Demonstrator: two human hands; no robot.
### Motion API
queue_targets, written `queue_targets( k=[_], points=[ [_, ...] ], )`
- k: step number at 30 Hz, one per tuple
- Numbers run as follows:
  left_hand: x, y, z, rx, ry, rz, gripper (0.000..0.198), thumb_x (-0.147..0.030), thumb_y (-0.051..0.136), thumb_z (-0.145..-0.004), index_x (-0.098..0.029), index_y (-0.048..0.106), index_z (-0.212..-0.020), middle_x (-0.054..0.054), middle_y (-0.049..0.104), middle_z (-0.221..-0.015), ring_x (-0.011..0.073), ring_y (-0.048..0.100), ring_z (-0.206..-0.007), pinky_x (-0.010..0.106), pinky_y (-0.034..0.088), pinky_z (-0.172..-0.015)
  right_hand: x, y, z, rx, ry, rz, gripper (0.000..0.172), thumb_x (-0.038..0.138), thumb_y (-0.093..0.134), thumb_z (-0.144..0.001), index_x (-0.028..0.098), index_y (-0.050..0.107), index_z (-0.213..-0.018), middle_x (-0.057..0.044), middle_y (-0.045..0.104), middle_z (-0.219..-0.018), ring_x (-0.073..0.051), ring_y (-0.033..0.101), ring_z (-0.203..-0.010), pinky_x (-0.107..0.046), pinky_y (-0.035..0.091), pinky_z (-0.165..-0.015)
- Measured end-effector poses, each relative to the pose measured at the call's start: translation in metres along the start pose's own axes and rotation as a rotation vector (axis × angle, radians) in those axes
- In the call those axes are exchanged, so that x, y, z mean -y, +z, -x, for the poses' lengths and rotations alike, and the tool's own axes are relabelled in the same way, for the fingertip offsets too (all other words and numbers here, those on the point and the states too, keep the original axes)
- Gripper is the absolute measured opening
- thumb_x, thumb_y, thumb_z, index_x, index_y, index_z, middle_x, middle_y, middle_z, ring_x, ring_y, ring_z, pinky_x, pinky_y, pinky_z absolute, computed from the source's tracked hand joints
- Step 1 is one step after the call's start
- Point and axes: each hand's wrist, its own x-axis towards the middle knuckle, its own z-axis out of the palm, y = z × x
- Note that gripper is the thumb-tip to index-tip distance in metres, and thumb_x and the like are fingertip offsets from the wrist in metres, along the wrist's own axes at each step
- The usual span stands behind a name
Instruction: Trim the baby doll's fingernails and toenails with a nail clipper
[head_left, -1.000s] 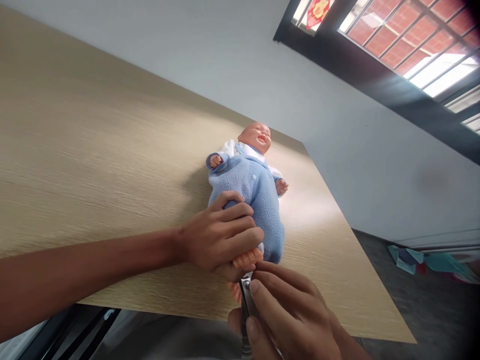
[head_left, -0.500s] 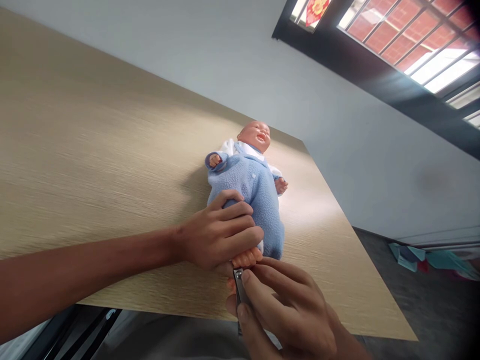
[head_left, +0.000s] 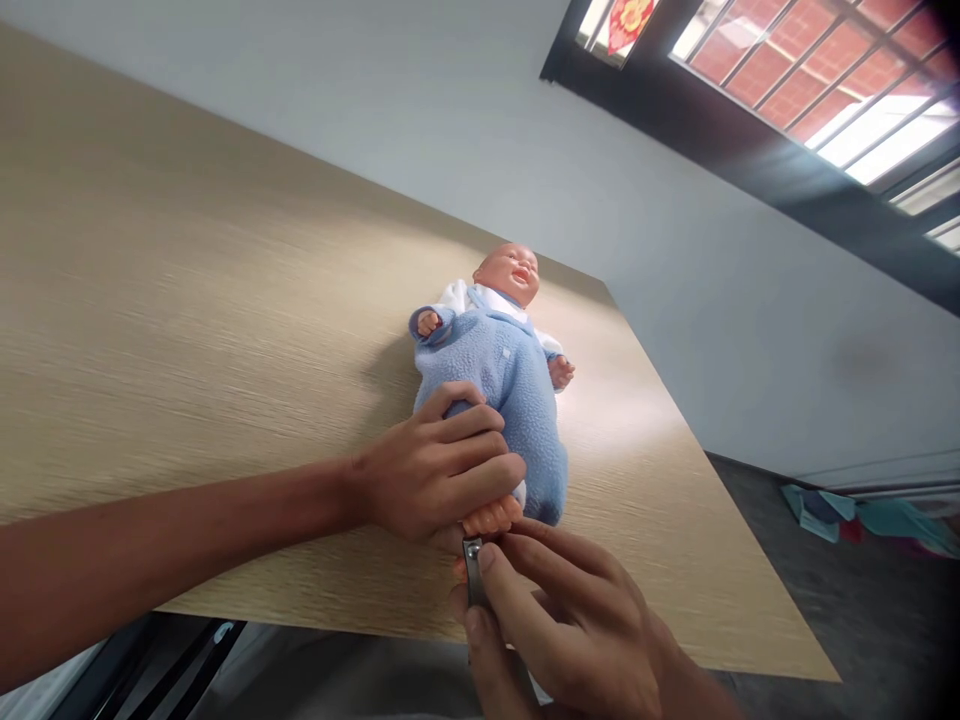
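A baby doll (head_left: pixel 499 345) in a blue fleece outfit with white sleeves lies on its back on the wooden table (head_left: pixel 225 300), head toward the wall. My left hand (head_left: pixel 446 465) is wrapped around one of its legs near the ankle. Just below that hand the doll's orange-toned toes (head_left: pixel 493 516) stick out. In my right hand (head_left: pixel 574 610) is a metal nail clipper (head_left: pixel 473 565), pinched between thumb and fingers. The clipper's head is right at the toes; whether its jaws touch them I cannot tell. Part of the clipper is hidden by my fingers.
The table's front edge runs just below my hands, and its right edge slants down to the lower right. Behind stands a pale wall (head_left: pixel 360 90) with a barred window (head_left: pixel 817 70). Teal items (head_left: pixel 817 510) lie on the dark floor at right.
Little differs. My right thumb and fingers have shifted slightly on the nail clipper, and less of its lower end shows. My left hand and the doll stay in place.
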Motion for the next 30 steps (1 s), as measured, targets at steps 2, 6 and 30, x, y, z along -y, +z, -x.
queue_targets(
  k=[2, 6, 30],
  points=[
    [0.0, 0.0, 0.0, -0.007, 0.005, -0.005, 0.029, -0.023, 0.032, -0.105, -0.014, 0.055, -0.09, 0.006, 0.069, -0.078, 0.0216, 0.064, -0.084, 0.044, 0.045, -0.09, -0.005, 0.0, 0.002, 0.049, -0.148, 0.046, 0.018, 0.009, 0.059, -0.084, 0.021, 0.064, -0.097, -0.002, 0.071, -0.08, -0.018, 0.071, -0.077, -0.029, 0.067, -0.07],
    [0.0, 0.0, -0.001, -0.011, 0.016, -0.011, 0.029, -0.023, 0.033, -0.105, -0.014, 0.055, -0.089, 0.006, 0.069, -0.077, 0.0212, 0.063, -0.083, 0.043, 0.045, -0.089, -0.005, 0.001, 0.008, 0.185, -0.128, 0.092, 0.014, 0.009, 0.06, -0.084, 0.02, 0.063, -0.091, -0.003, 0.069, -0.082, -0.017, 0.07, -0.082, -0.03, 0.067, -0.083],
    [-0.003, 0.0, 0.009, 0.342, 0.147, 0.113, 0.023, -0.037, 0.047, -0.095, -0.016, 0.055, -0.087, 0.004, 0.058, -0.074, 0.0194, 0.049, -0.069, 0.041, 0.039, -0.077, -0.06, 0.009, -0.005, -0.214, 0.027, -0.311, 0.032, 0.016, 0.06, -0.088, 0.018, 0.049, -0.118, -0.009, 0.065, -0.093, -0.019, 0.067, -0.082, -0.029, 0.059, -0.065]
  ],
)
